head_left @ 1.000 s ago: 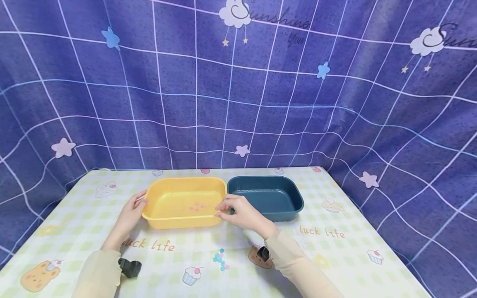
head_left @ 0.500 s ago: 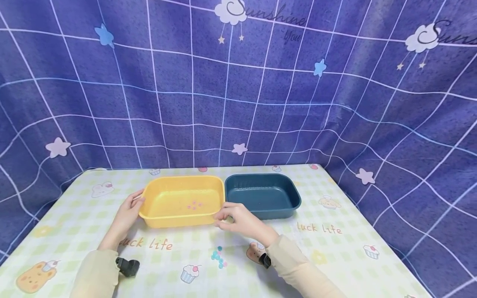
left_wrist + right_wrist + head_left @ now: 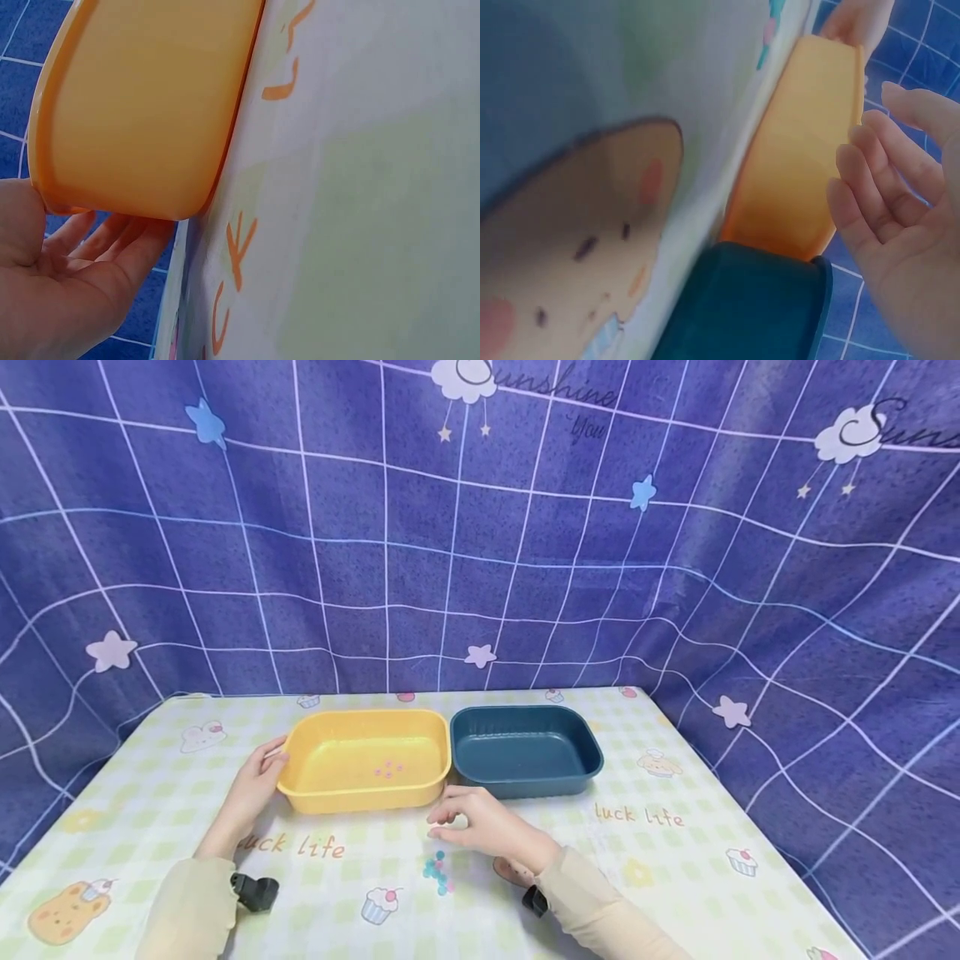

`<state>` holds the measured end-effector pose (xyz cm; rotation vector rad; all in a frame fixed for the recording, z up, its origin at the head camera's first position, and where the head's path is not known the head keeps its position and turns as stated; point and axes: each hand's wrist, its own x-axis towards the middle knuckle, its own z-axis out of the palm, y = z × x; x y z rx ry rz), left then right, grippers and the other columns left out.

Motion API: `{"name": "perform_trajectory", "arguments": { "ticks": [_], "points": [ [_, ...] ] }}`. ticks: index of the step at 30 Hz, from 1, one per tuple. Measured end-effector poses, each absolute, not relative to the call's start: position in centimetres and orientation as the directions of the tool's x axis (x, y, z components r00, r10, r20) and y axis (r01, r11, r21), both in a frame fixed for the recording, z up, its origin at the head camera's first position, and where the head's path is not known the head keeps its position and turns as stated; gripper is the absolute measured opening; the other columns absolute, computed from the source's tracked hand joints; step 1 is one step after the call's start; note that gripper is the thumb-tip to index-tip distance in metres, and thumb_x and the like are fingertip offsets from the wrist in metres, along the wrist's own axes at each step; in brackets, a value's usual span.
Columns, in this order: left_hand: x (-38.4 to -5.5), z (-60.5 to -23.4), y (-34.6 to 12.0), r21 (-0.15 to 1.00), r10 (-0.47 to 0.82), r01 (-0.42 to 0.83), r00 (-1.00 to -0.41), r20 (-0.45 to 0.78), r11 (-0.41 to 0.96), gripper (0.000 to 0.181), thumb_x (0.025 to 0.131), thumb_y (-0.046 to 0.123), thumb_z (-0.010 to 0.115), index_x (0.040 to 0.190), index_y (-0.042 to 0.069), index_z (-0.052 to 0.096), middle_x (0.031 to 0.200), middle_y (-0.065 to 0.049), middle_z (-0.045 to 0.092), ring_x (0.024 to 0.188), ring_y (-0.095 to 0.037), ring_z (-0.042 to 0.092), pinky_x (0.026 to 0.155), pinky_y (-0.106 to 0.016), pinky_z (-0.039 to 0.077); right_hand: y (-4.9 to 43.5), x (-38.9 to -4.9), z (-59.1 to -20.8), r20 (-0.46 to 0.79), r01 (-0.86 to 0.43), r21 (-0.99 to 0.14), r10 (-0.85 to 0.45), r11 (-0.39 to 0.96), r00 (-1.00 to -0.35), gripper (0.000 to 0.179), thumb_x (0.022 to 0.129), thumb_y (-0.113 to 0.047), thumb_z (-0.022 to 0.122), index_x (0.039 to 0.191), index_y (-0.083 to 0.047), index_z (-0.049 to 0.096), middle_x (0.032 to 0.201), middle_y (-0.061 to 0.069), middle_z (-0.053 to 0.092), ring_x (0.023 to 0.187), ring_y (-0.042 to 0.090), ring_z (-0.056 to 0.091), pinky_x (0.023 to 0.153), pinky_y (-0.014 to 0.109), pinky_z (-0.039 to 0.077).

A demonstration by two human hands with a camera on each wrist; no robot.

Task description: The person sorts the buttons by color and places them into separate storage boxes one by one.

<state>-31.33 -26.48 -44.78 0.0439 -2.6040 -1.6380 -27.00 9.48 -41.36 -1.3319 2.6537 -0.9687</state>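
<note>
My left hand (image 3: 255, 783) holds the left end of a yellow plastic bin (image 3: 363, 799). In the left wrist view its fingers (image 3: 124, 251) lie against the end wall, with the thumb by the rim. Several small pink beads (image 3: 388, 769) lie inside the bin toward its right side. My right hand (image 3: 491, 828) hovers in front of the bin's right corner, fingers loosely bent and nothing seen between them. Just before its fingertips, a small pile of blue beads (image 3: 438, 870) with a little pink among them lies on the tablecloth.
A dark teal bin (image 3: 528, 787) stands right beside the yellow one. Both are on a checked tablecloth (image 3: 300, 902) printed with cartoons. A blue curtain (image 3: 375, 568) hangs behind and along the right side.
My right hand has come away from the yellow bin's front right rim toward the bead pile, its fingers parting a little. My left hand stays at the bin's left end.
</note>
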Motion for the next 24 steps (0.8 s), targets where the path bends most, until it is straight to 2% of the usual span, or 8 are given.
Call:
{"name": "perform_trajectory", "arguments": {
  "ticks": [4, 6, 10, 16, 24],
  "points": [
    [-31.3, -44.6, -26.5, 0.904, -0.052, 0.025, -0.997, 0.053, 0.426, 0.06, 0.102, 0.038, 0.027, 0.15, 0.004, 0.012, 0.146, -0.031, 0.03, 0.128, -0.044, 0.04, 0.077, -0.012, 0.051, 9.6, -26.7, -41.7, 0.227, -0.711, -0.544, -0.737, 0.446, -0.637, 0.017, 0.09, -0.021, 0.064, 0.099, -0.009, 0.072, 0.098, -0.005, 0.064, 0.09, 0.004, 0.057, 0.084, 0.019, 0.051],
    [-31.3, -44.5, -26.6, 0.907, -0.047, 0.031, -0.997, 0.056, 0.42, 0.06, 0.102, 0.037, 0.027, 0.15, 0.004, 0.011, 0.145, -0.032, 0.029, 0.128, -0.044, 0.039, 0.075, -0.008, 0.048, 9.6, -26.5, -41.8, 0.217, -0.703, -0.555, -0.738, 0.444, -0.638, 0.017, 0.09, -0.02, 0.064, 0.099, -0.009, 0.072, 0.097, -0.006, 0.064, 0.089, 0.005, 0.057, 0.083, 0.021, 0.052],
    [-31.3, -44.4, -26.6, 0.905, -0.045, 0.03, -0.998, 0.054, 0.424, 0.06, 0.103, 0.036, 0.027, 0.15, 0.004, 0.01, 0.145, -0.032, 0.029, 0.129, -0.045, 0.038, 0.075, -0.008, 0.048, 9.7, -26.2, -42.0, 0.204, -0.702, -0.557, -0.746, 0.444, -0.634, 0.016, 0.089, -0.018, 0.064, 0.099, -0.008, 0.072, 0.095, -0.005, 0.064, 0.087, 0.004, 0.058, 0.083, 0.02, 0.051],
    [-31.5, -44.5, -26.6, 0.903, -0.051, 0.016, -0.998, 0.042, 0.429, 0.06, 0.102, 0.038, 0.026, 0.15, 0.004, 0.01, 0.145, -0.032, 0.029, 0.128, -0.044, 0.039, 0.074, -0.009, 0.047, 10.0, -25.9, -42.4, 0.206, -0.735, -0.518, -0.77, 0.437, -0.604, 0.015, 0.088, -0.014, 0.066, 0.1, -0.007, 0.071, 0.092, -0.002, 0.064, 0.087, 0.002, 0.059, 0.081, 0.011, 0.049],
    [-31.3, -44.7, -26.5, 0.906, -0.057, 0.015, -0.997, 0.044, 0.424, 0.061, 0.102, 0.039, 0.026, 0.15, 0.004, 0.012, 0.146, -0.031, 0.03, 0.127, -0.042, 0.04, 0.07, -0.007, 0.044, 10.3, -25.4, -42.7, 0.171, -0.716, -0.545, -0.778, 0.436, -0.604, 0.014, 0.087, -0.019, 0.067, 0.095, -0.009, 0.073, 0.086, -0.005, 0.062, 0.081, 0.0, 0.059, 0.076, 0.012, 0.051]
  ]
}}
